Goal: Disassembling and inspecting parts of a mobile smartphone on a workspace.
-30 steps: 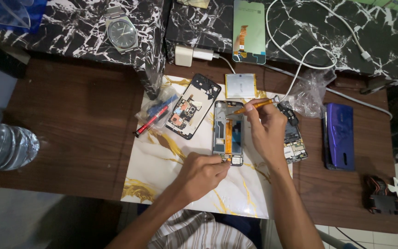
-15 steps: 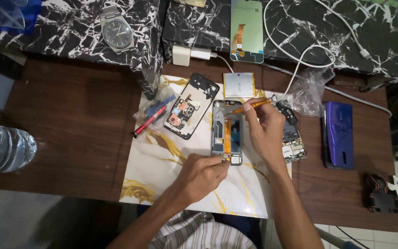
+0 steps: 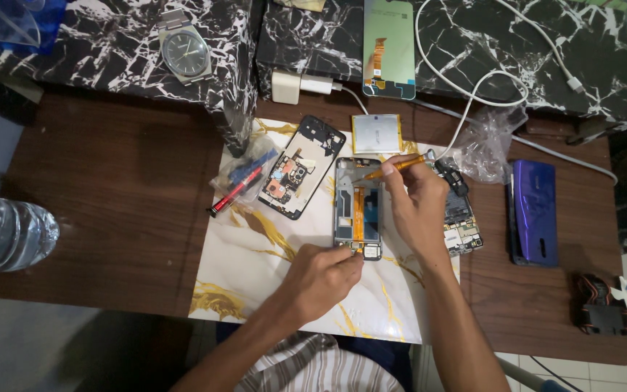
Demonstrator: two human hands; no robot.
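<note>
An opened phone frame (image 3: 358, 207) with an orange flex cable lies on a white and gold marbled mat (image 3: 255, 254). My left hand (image 3: 321, 279) pinches the frame's lower end and steadies it. My right hand (image 3: 416, 207) holds an orange-handled screwdriver (image 3: 397, 167), its tip resting at the frame's upper part. A black inner cover with a circuit board (image 3: 299, 176) lies just left of the frame. A bare circuit board (image 3: 463, 229) sits right of my right hand.
A flat battery (image 3: 376, 133), a charger plug (image 3: 295, 86) with white cable, a phone screen panel (image 3: 389, 48) and a wristwatch (image 3: 186, 52) lie at the back. A purple phone back (image 3: 533, 211), a plastic bag (image 3: 489, 143), red and blue tools (image 3: 238, 187) and a water bottle (image 3: 5, 236) surround the mat.
Both hands stay at the phone frame with only slight shifts. The view has moved a little, so the water bottle sits lower on the left.
</note>
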